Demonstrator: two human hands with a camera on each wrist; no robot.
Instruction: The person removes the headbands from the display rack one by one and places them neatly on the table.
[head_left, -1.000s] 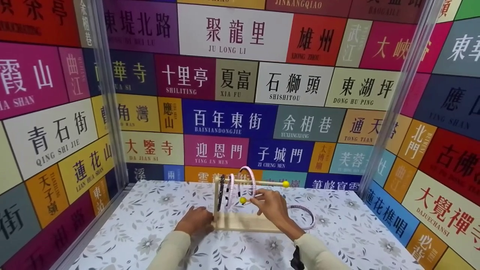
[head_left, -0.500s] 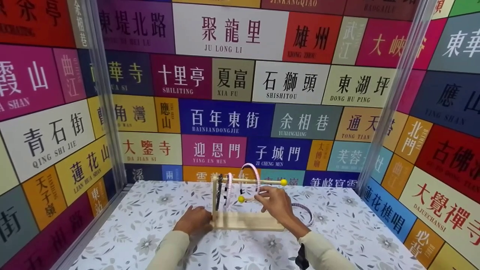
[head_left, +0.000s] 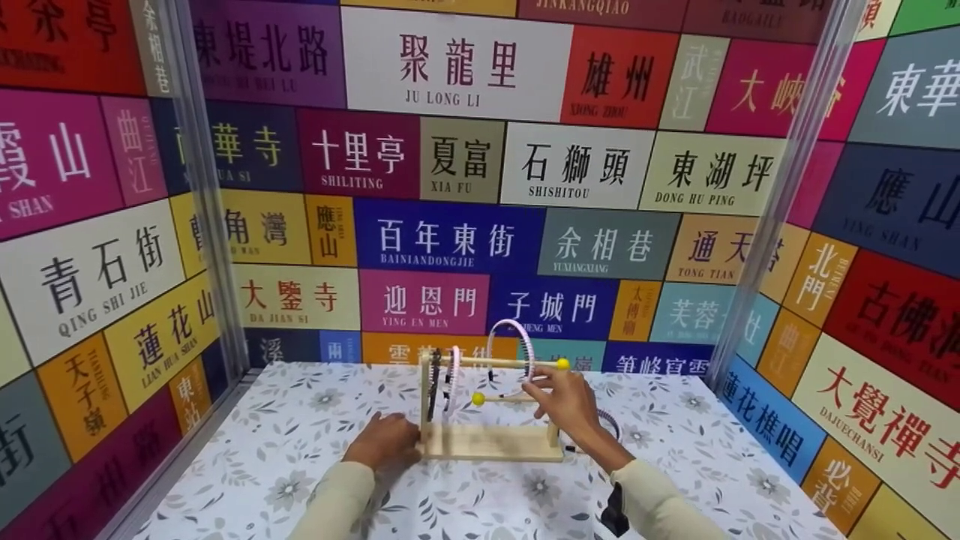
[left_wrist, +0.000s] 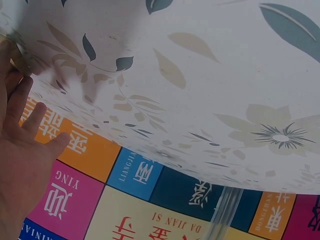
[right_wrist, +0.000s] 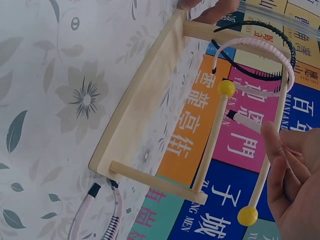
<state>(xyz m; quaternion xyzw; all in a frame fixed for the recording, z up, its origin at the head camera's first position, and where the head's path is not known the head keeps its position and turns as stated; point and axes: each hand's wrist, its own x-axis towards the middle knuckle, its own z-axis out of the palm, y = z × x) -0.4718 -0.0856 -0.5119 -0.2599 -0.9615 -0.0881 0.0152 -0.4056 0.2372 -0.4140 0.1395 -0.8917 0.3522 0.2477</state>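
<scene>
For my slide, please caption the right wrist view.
Right hand holding a black-tipped pink headband at a pale wooden stand with yellow balls.

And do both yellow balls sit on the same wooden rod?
No, one yellow ball tips the upper rod, and the other yellow ball tips the lower rod.

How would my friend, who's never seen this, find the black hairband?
A wooden rack stands on the flowery table. Along its upper rod, go left to the post. The black hairband hangs closest to it; its neighbour is pink.
</scene>
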